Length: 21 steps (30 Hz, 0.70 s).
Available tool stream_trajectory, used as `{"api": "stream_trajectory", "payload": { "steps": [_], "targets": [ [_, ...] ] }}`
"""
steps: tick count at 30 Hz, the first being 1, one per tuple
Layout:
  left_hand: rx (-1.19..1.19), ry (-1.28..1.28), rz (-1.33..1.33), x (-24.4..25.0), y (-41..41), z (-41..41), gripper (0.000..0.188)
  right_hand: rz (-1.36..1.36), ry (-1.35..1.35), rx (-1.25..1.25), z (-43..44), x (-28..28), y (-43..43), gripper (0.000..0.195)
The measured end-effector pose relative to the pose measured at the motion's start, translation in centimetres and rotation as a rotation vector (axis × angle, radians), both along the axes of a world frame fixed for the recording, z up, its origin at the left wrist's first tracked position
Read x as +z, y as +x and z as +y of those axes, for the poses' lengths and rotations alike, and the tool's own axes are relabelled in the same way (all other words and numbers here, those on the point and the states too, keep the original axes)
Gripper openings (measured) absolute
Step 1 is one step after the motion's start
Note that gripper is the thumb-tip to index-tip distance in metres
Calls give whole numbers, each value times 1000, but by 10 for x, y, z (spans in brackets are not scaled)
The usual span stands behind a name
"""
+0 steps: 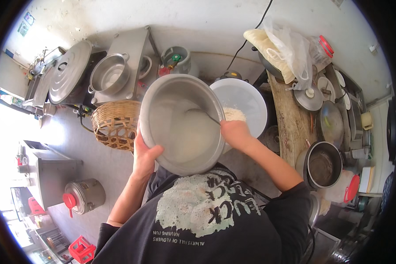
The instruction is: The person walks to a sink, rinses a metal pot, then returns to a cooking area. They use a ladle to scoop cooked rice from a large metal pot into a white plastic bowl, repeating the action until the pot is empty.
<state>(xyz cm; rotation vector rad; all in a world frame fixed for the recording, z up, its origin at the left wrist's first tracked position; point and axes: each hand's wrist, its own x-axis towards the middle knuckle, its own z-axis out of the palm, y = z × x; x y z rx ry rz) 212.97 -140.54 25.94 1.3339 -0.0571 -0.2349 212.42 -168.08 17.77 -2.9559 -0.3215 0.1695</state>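
Against my front is a large, deep aluminium pot (184, 79), tilted so that I look into it. Cloudy whitish liquid (191, 142) lies inside, with a paler patch low down. The fingers of my left hand (144, 156) are around the pot's left wall, and its thumb presses on the rim. My right hand (238, 134) is closed on the handle of a metal ladle (212, 119) at the right rim; the ladle's head is partly hidden in the liquid. Behind that hand stands a white plastic bucket (259, 109) holding pale grains, possibly rice (234, 114).
Left of the pot is a woven bamboo basket (115, 123). Beyond it are a steel two-handled pot (109, 75), a big metal lid (70, 72) and a gas cylinder (176, 59). On the right, a worn wooden table (288, 132) bears pans, lids and a deep pot (323, 165).
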Motion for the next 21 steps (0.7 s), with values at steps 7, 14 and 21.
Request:
{"api": "stream_trajectory", "payload": {
  "steps": [7,14,21],
  "targets": [
    [11,13,-3,0,1,0,73,282,237,-103,-8,7,-6,21],
    [16,4,-3,2,0,-1,74,707,791,-337,-18,-7,-13,16],
    [17,-10,19,2,0,0,73,890,1033,-544,-20,14,-21,17]
  ]
}}
